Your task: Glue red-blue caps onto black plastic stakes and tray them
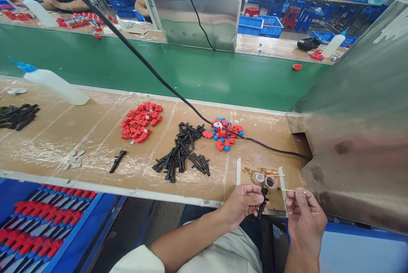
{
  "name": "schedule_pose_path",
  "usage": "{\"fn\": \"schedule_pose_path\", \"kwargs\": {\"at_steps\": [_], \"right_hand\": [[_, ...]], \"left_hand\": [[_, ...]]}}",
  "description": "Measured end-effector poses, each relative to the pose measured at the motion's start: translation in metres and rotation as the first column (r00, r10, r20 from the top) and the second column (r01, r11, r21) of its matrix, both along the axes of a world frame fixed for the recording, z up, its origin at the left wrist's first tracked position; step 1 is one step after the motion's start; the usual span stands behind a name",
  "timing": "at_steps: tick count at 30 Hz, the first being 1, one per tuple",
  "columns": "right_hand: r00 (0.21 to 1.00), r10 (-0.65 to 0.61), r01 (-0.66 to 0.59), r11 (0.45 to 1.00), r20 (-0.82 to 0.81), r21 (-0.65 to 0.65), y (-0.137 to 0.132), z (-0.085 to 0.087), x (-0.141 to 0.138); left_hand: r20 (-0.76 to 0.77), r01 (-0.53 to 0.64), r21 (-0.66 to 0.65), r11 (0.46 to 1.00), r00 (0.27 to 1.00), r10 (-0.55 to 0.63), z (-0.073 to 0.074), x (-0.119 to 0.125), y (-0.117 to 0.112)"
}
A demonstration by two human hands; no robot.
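At the left of the counter (95, 130) I have a pile of black pieces (19, 116) and, just right of it, a tilted white bottle (57, 86) with a blue nozzle. Further right come a lone black piece (117, 161), a heap of red parts (141, 123), a larger black pile (178, 149) and a cluster of red-and-blue parts (224, 135). Right of these, my left hand (242, 205) is closed, thumb against bent fingers, gripping one black part (262, 208) over the counter's near edge. That part is slim and matte, with a blocky head at its far end, a small prong jutting right and a narrow shaft pointing towards me, slightly tilted. Just beyond it stand two small round cups, a clear one (258, 177) on the left touching or nearly touching one with dark contents (270, 181). My right hand (305, 211), fingers curled, pinches a thin pale stick (289, 190) between thumb and forefinger; its dark tip points left, near the black part but apart from it.
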State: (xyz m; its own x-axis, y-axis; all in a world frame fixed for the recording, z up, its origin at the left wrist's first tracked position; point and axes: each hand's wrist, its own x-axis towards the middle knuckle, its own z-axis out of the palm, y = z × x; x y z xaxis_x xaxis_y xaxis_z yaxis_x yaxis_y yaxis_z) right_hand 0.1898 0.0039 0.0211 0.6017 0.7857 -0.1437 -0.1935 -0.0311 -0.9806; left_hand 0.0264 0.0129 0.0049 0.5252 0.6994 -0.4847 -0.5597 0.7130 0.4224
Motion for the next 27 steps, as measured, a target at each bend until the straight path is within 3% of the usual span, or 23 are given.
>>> {"fn": "schedule_pose_path", "kwargs": {"at_steps": [5, 17, 21, 27], "right_hand": [[0.992, 0.045, -0.052, 0.997, 0.113, 0.054, -0.01, 0.011, -0.011], [0.926, 0.119, -0.113, 0.993, 0.358, -0.039, -0.014, 0.001, -0.011], [0.822, 0.1, -0.091, 0.995, 0.56, -0.044, -0.018, 0.0, -0.011], [0.531, 0.083, -0.27, 0.96, 0.843, 0.075, -0.026, -0.003, -0.001]], "left_hand": [[0.014, 0.008, -0.022, 1.0, 1.0, -0.007, -0.001, 0.001, 0.0], [0.03, 0.0, -0.022, 1.0, 1.0, 0.001, -0.005, -0.001, 0.0], [0.011, -0.022, -0.038, 0.999, 1.0, 0.023, -0.005, -0.001, -0.001], [0.054, -0.063, -0.063, 0.996, 0.996, 0.066, -0.003, -0.005, 0.002]]}}
